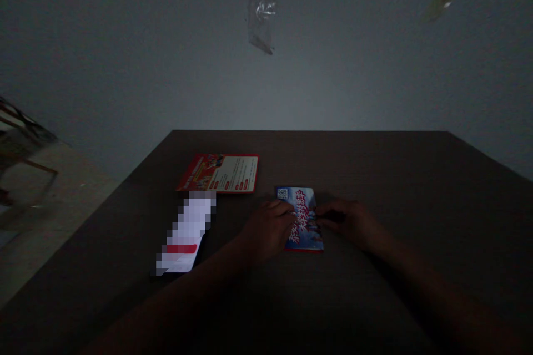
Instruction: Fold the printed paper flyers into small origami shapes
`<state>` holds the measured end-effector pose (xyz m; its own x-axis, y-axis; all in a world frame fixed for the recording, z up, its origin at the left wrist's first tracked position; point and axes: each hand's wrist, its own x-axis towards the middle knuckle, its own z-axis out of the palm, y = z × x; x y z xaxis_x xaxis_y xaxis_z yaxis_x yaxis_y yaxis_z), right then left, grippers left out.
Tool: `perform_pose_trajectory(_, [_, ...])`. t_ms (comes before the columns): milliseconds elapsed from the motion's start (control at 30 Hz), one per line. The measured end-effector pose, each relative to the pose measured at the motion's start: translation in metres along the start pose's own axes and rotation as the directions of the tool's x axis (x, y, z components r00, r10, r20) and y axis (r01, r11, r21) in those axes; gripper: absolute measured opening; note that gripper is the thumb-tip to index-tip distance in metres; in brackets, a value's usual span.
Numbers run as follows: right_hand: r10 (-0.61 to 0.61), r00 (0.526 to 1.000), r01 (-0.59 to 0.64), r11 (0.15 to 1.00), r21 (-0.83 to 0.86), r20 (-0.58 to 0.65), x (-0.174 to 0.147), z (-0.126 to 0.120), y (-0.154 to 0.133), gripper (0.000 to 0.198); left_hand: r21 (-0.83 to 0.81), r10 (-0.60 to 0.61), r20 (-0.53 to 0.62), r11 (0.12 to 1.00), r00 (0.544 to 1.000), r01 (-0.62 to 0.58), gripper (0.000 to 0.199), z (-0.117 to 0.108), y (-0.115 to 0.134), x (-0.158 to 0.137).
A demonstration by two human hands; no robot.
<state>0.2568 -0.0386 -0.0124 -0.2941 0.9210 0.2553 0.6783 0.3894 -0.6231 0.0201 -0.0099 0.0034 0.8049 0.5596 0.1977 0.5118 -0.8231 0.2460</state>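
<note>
blue leaflet (302,236) lies between the left hand (266,230), fingers over one edge, and right hand (353,223) at the other, can't tell from here if fingers are clamped

The blue leaflet (305,227) and red flyer (239,169) look like smooth printed paper, the desk (353,161) matt and wood-like, the wall (333,72) matt, its tape (261,19) glossy plastic.

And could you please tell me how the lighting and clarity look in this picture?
Head view: dim overall, left hand and right hand both dark; head view: phone screen brightest, its outline blocky with pixelation; head view: small glints on the clear tape; head view: fine print on the red-and-white card too small to read.
</note>
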Motion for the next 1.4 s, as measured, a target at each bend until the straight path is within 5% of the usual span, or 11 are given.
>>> perform_pose_trajectory(1400, [-0.001,0.980,0.022,0.994,-0.106,0.197,-0.014,-0.016,-0.013,0.069,-0.026,-0.008,-0.003,1.000,1.000,0.008,0.018,-0.002,0.002,0.004])
